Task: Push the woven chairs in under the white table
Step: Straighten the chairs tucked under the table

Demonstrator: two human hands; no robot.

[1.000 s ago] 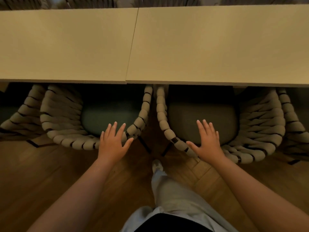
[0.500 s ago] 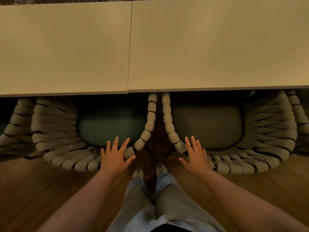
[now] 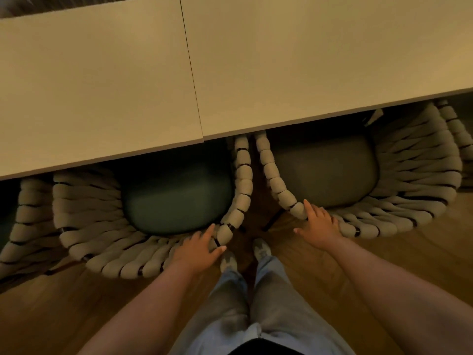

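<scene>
Front halves of both chairs hidden under white table (image 3: 307, 60); legs mostly out of sight. Since 0.5 s ago both hands now rest on the backrests. Left hand (image 3: 197, 249) flat on left woven chair (image 3: 107, 242), right hand (image 3: 317, 224) flat on right woven chair (image 3: 409, 196), fingers extended, gripping nothing. Thick beige rope weave, dark cushions.

Head camera looks steeply down over table edge (image 3: 332, 116) and chairs (image 3: 128, 242).
</scene>
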